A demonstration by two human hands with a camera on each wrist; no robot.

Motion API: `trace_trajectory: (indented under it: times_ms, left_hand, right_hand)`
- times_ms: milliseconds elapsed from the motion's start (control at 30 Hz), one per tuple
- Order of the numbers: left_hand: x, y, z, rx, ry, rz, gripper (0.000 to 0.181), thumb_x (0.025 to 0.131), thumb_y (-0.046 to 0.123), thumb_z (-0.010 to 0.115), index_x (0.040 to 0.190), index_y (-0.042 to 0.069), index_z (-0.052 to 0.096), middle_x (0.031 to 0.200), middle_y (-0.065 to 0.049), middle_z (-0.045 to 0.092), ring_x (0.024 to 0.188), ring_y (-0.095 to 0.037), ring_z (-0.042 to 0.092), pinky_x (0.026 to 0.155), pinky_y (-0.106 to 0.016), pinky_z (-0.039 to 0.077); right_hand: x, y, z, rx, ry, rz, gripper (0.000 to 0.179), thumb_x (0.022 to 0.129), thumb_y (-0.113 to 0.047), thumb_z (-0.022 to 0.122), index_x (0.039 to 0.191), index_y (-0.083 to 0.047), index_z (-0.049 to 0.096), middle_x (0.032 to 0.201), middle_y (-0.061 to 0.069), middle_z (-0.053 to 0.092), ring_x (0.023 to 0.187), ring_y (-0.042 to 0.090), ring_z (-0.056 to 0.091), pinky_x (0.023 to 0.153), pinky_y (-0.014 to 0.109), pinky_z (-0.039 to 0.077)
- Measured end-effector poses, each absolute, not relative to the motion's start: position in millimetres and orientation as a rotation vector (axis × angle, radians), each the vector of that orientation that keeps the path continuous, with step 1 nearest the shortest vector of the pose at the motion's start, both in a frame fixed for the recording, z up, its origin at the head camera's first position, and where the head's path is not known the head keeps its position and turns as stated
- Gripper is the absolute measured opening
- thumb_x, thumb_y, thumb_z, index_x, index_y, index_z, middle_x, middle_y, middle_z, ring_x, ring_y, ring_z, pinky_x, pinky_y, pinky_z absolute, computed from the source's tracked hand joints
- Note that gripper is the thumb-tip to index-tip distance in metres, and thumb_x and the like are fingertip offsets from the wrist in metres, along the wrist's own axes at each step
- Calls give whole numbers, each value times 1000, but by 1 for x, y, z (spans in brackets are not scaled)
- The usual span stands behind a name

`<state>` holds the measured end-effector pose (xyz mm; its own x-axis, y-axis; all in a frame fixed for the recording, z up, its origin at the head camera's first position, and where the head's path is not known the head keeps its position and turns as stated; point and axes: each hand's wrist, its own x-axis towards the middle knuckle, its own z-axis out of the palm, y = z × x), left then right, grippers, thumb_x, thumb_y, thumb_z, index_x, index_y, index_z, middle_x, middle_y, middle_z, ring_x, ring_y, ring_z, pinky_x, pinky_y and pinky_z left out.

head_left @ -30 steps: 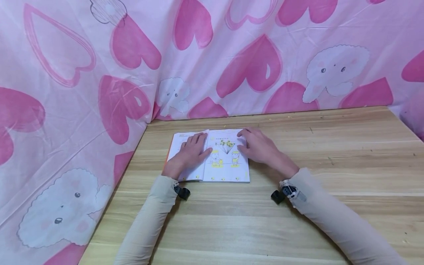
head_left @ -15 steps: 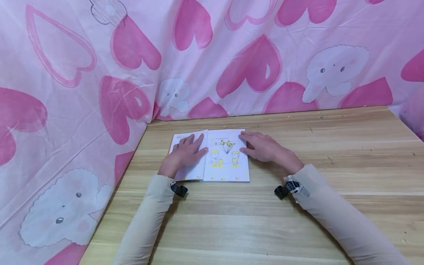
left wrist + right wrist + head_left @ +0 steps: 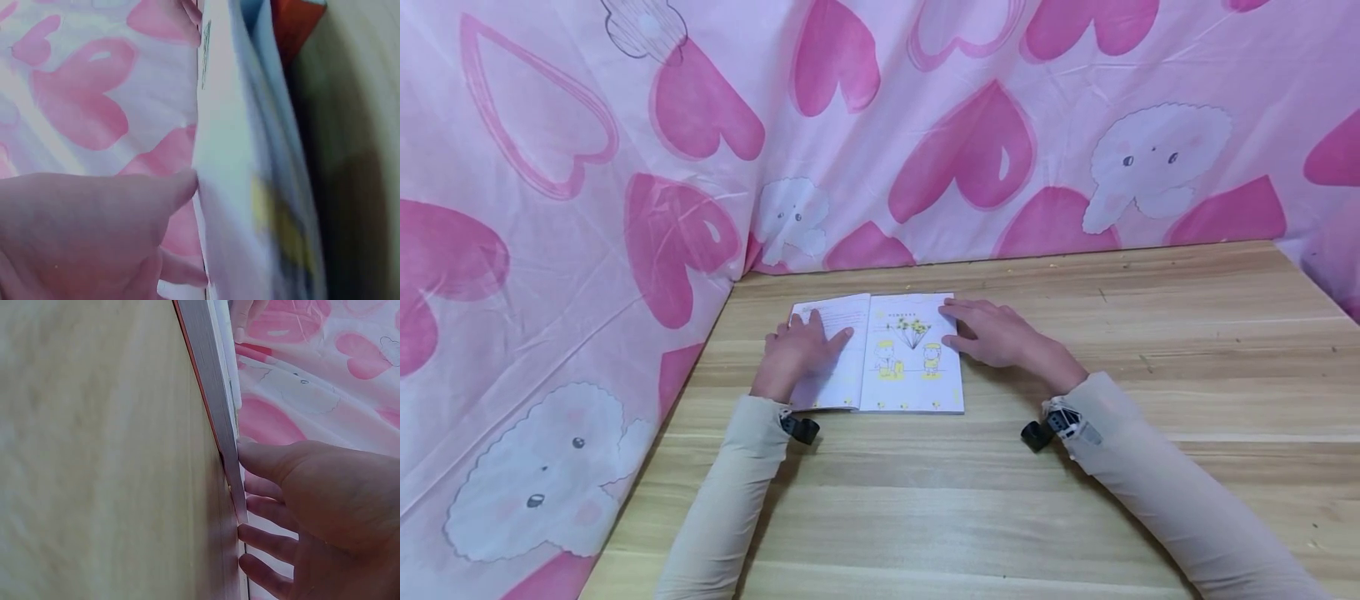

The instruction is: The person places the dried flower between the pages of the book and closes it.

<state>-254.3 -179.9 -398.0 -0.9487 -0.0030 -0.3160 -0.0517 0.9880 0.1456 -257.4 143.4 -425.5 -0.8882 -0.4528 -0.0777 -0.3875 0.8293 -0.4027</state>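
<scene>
A book (image 3: 912,387) lies spread flat on the wooden table, yellow-and-black line drawings on its right-hand page. My left hand (image 3: 796,350) rests on the left page with its fingers spread and the thumb pointing toward the fold. In the left wrist view the thumb and fingers of that left hand (image 3: 94,225) touch the page (image 3: 222,137). At the right page's outer edge lies my right hand (image 3: 996,335), fingers fairly straight. The right wrist view shows the right hand (image 3: 344,506) with thumb and fingertips against the thick page block (image 3: 209,362).
A pink cloth (image 3: 955,150) with hearts and white animal faces hangs behind and to the left of the table (image 3: 925,500). A small black camera is strapped to each wrist. Tiny specks lie on the wood.
My left hand has slid left across the left page, away from the fold, uncovering more printed lines. The right hand shifted slightly outward at first, then stayed at the right edge.
</scene>
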Motion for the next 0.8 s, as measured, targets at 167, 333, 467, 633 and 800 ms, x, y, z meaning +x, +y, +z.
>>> trace_trajectory:
  times_ms: [167, 333, 467, 633, 800]
  left_hand:
    - [-255, -178, -399, -111, 2816, 211, 100, 107, 76, 22, 172, 0, 13, 167, -41, 31, 158, -56, 31, 128, -71, 22]
    - [-258, -174, -401, -140, 2832, 263, 103, 106, 79, 21, 173, 2, 10, 166, -40, 35, 156, -54, 36, 130, -69, 20]
    - [-260, -175, -398, -92, 2841, 354, 102, 107, 76, 28, 172, 1, 7, 167, -35, 39, 153, -53, 42, 130, -70, 22]
    - [-260, -177, -392, 32, 2793, 641, 95, 109, 65, 44, 174, 8, 3, 168, -28, 41, 143, -47, 50, 124, -64, 35]
    - [-259, -179, -380, 180, 2790, 848, 94, 108, 54, 59, 175, 11, 8, 169, -24, 37, 144, -40, 46, 125, -60, 39]
  right_hand:
    - [-258, 144, -427, -651, 2844, -581, 71, 109, -41, 65, 168, -11, 40, 175, 14, 38, 163, 39, 35, 128, 65, 33]
    - [-258, 144, -429, -650, 2855, -592, 70, 109, -41, 64, 168, -11, 40, 175, 15, 38, 163, 39, 34, 127, 66, 33]
    - [-257, 144, -428, -660, 2862, -596, 69, 109, -39, 64, 167, -9, 41, 175, 16, 38, 163, 40, 35, 127, 66, 33]
    - [-255, 144, -428, -662, 2866, -610, 69, 109, -37, 66, 166, -8, 42, 174, 16, 39, 162, 40, 35, 127, 66, 33]
    - [-255, 144, -427, -671, 2867, -616, 69, 108, -37, 67, 166, -9, 42, 174, 15, 40, 162, 39, 36, 126, 67, 33]
